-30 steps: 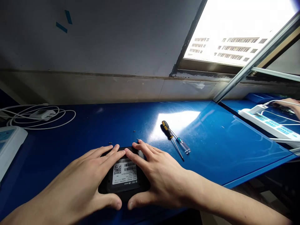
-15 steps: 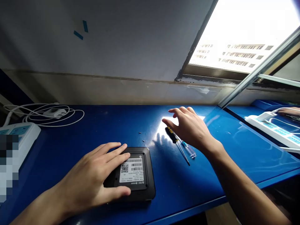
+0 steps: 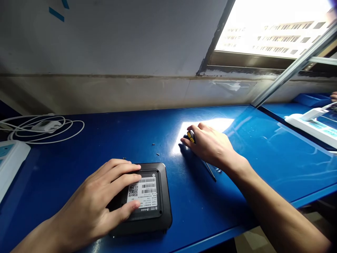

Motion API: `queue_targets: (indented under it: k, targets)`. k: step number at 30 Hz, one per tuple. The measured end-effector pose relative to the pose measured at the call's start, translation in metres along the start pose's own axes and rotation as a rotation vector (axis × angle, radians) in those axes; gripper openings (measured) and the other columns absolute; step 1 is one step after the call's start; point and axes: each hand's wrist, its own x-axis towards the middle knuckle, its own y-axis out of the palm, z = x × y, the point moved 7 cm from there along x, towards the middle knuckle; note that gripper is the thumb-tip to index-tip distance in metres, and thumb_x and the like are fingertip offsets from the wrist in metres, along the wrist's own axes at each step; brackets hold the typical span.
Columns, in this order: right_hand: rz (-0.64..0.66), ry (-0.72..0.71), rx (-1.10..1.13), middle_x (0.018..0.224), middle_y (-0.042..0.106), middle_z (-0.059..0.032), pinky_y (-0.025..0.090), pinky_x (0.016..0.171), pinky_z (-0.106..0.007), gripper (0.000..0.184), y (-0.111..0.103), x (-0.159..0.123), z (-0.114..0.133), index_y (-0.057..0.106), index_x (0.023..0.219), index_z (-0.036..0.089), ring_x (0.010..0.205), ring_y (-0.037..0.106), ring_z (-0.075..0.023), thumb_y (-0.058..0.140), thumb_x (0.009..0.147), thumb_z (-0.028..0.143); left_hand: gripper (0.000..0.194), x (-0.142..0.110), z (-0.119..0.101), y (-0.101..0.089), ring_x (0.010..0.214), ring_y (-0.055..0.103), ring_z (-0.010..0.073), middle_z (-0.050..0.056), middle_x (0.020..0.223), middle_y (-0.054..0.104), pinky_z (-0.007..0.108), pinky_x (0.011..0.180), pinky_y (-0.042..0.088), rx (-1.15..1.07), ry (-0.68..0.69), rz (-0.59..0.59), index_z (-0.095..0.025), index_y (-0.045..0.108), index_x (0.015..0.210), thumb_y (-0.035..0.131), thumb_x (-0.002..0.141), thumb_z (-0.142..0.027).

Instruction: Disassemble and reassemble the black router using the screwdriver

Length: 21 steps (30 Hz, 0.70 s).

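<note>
A flat black box-shaped device [image 3: 164, 196] with a white printed label [image 3: 147, 191] lies on the blue table [image 3: 92, 154]. My left hand [image 3: 107, 196] rests on its left part with fingers spread. To the right, my right hand [image 3: 207, 142] has its fingers closed round the black-and-yellow handle of a screwdriver [image 3: 191, 136], whose metal shaft points toward the table's front edge. Mostly hidden under that hand is a second screwdriver with a clear handle [image 3: 218, 170]. Small screws [image 3: 157, 154] lie behind the device, one of them near my left fingertips.
A white cable with an adapter [image 3: 47, 125] is coiled at the back left, beside a white power strip [image 3: 15, 154]. Past a metal frame post [image 3: 281, 79] on the right are another power strip [image 3: 313, 126], a blue tray [image 3: 310, 99] and part of another person's hand [image 3: 334, 96].
My right hand has left the device, moved right and closed round the black-and-yellow screwdriver's handle. My left hand stays on the device. The view has shifted a little.
</note>
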Motion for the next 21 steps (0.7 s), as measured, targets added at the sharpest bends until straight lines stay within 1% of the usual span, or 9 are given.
queue_targets:
  k: [3,5,7,10,12,14,18,20,21]
  targets:
    - [-0.006,0.022,0.002,0.111,0.072,-0.0128,0.052,0.061,-0.038,0.045,0.001,-0.001,0.0,0.068,0.123,0.022,0.087,0.076,-0.0337,0.053,0.101,0.059,0.033,-0.001,0.002,0.001,0.131,0.057,0.0258,0.003,0.141,0.063,0.037,0.107,0.05,0.015,-0.01,0.055,-0.032,0.06,0.131,0.065,0.098,-0.032]
    - [-0.008,0.024,0.002,0.109,0.072,-0.012,0.05,0.058,-0.037,0.044,0.002,-0.002,0.001,0.068,0.123,0.024,0.083,0.076,-0.0332,0.051,0.101,0.059,0.043,-0.003,0.001,0.004,0.135,0.054,0.0279,0.003,0.148,0.059,0.04,0.109,0.051,0.029,0.001,0.114,-0.033,0.057,0.136,0.07,0.094,-0.033]
    - [-0.01,0.024,0.0,0.108,0.073,-0.0125,0.051,0.058,-0.037,0.043,0.002,-0.001,0.001,0.068,0.124,0.025,0.082,0.076,-0.0336,0.051,0.102,0.058,0.057,-0.005,0.002,0.007,0.139,0.052,0.0314,0.004,0.154,0.053,0.044,0.11,0.053,0.03,-0.016,0.157,-0.035,0.053,0.14,0.075,0.088,-0.036]
    - [-0.019,0.029,-0.001,0.112,0.074,-0.0155,0.053,0.06,-0.039,0.044,0.003,-0.001,0.0,0.065,0.131,0.023,0.086,0.076,-0.035,0.055,0.101,0.054,0.077,-0.008,0.001,0.011,0.144,0.048,0.0375,0.005,0.162,0.044,0.053,0.112,0.053,0.028,-0.097,0.19,-0.039,0.048,0.146,0.083,0.077,-0.039]
    - [-0.026,0.033,0.006,0.114,0.075,-0.0178,0.055,0.062,-0.04,0.046,0.004,-0.001,-0.001,0.063,0.134,0.02,0.089,0.076,-0.0362,0.06,0.1,0.05,0.091,-0.011,0.0,0.014,0.147,0.045,0.0403,0.004,0.167,0.038,0.059,0.113,0.052,0.046,-0.148,0.227,-0.041,0.045,0.149,0.087,0.069,-0.037]
    - [-0.033,0.032,0.021,0.111,0.076,-0.0189,0.055,0.064,-0.041,0.043,0.004,-0.001,-0.001,0.064,0.132,0.016,0.091,0.076,-0.0371,0.064,0.098,0.044,0.101,-0.013,-0.001,0.017,0.15,0.041,0.0415,0.002,0.171,0.032,0.062,0.115,0.049,0.074,-0.193,0.259,-0.043,0.041,0.152,0.089,0.064,-0.031]
    - [-0.064,0.012,0.086,0.106,0.077,-0.0186,0.056,0.068,-0.042,0.035,0.001,0.0,0.002,0.068,0.126,0.013,0.092,0.076,-0.0372,0.061,0.099,0.034,0.108,-0.014,-0.003,0.018,0.154,0.036,0.0412,0.001,0.174,0.028,0.065,0.119,0.045,0.116,-0.209,0.287,-0.043,0.038,0.155,0.088,0.062,-0.024]
    - [-0.094,-0.003,0.144,0.106,0.078,-0.0144,0.057,0.071,-0.042,0.04,-0.005,0.0,0.004,0.063,0.135,0.016,0.091,0.076,-0.0325,0.057,0.1,0.035,0.107,-0.013,-0.003,0.017,0.154,0.037,0.0404,0.001,0.173,0.03,0.065,0.12,0.043,0.118,-0.202,0.285,-0.043,0.038,0.155,0.088,0.063,-0.024]
    - [-0.127,-0.023,0.22,0.105,0.078,-0.0113,0.058,0.072,-0.04,0.043,-0.01,-0.001,0.005,0.06,0.14,0.017,0.088,0.075,-0.0283,0.057,0.101,0.036,0.107,-0.013,-0.003,0.017,0.154,0.037,0.0396,0.0,0.173,0.031,0.064,0.121,0.043,0.115,-0.199,0.284,-0.043,0.038,0.155,0.088,0.063,-0.024]
